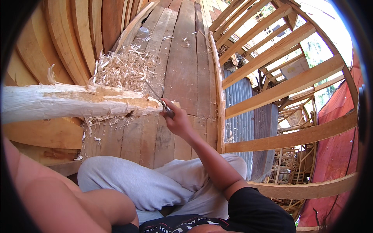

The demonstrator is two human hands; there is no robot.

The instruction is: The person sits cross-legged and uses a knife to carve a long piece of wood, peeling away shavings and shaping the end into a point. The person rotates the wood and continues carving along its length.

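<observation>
A pale, peeled wooden pole (58, 101) runs in from the left edge across the space before my crossed legs. Its right end is roughly hewn, with torn fibres and a notch underneath. My right hand (178, 119) is closed round the handle of a knife at that end. The knife's long, narrow blade (155, 91) points up and to the left, past the pole's tip. My left arm reaches along the left rim of the head view, and its hand is out of sight.
Curly wood shavings (124, 68) are heaped on the plank floor (180, 73) beyond the pole. A clear plastic cup (143, 33) lies farther off. Curved upright planks (66, 39) wall the left side. An open timber frame (283, 93) stands at right, with corrugated sheets (239, 105) and red sheeting (330, 155) beyond.
</observation>
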